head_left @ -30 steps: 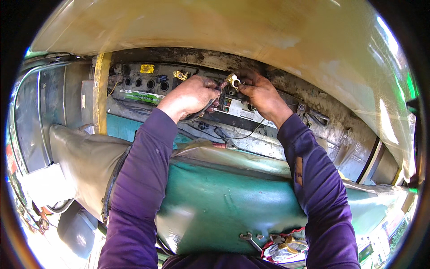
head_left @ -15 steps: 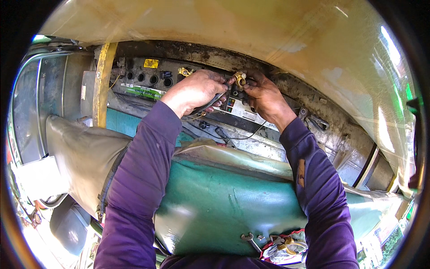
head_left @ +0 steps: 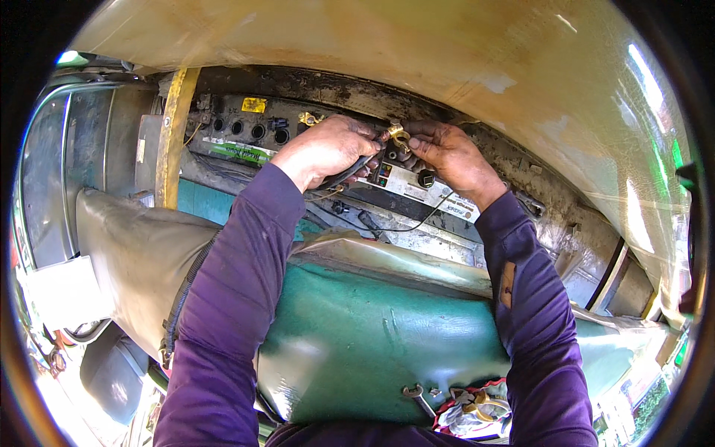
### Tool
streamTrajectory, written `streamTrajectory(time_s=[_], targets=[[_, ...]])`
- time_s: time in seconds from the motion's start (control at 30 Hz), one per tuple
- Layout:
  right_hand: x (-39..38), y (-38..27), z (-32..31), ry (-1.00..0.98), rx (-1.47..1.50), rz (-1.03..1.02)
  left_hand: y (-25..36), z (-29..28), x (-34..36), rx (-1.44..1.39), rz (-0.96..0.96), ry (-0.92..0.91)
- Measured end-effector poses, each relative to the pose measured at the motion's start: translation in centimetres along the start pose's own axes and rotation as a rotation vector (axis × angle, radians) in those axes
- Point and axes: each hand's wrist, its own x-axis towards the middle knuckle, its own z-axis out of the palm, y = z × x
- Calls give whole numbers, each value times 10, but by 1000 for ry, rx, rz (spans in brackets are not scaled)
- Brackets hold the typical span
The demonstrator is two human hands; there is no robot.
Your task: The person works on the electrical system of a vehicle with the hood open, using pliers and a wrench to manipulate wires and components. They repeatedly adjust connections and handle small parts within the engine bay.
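My left hand [head_left: 326, 149] is closed around a thick black battery cable [head_left: 344, 176] whose end points to the right. At that end sits a brass battery terminal clamp [head_left: 398, 135], and the thumb and fingers of my right hand [head_left: 456, 159] pinch it. Both hands are over a battery with a white label strip [head_left: 439, 195]; part of its top is hidden behind them. To the left, a dark battery [head_left: 242, 128] has several round cell openings. A second brass clamp [head_left: 308, 118] shows just behind my left hand.
A green padded seat [head_left: 387, 328] lies below my forearms. An open-ended wrench [head_left: 419, 399] rests near its front edge, beside a bundle of cloth and parts [head_left: 477, 408]. A yellow upright bar [head_left: 174, 141] stands at left. A tan cover [head_left: 335, 33] hangs above.
My right hand has shifted slightly right and down. The brass clamp has turned, its open loop now facing more downward. More of the labelled battery shows. My left hand keeps hold of the cable.
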Motion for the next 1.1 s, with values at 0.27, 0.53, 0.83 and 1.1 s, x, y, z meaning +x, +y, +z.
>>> streamTrajectory(time_s=[0.27,0.53,0.83,1.1], targets=[[-4,-17,4,30,-31,-104,1,-5,-1,41,56,-24],[-1,-11,3,-22,-148,-192,4,-4,-2,133,14,2],[-1,-35,9,15,-337,-13,5,-2,-6,149,88,-59],[11,-32,15,37,-505,21,3,2,-3,181,118,-59]])
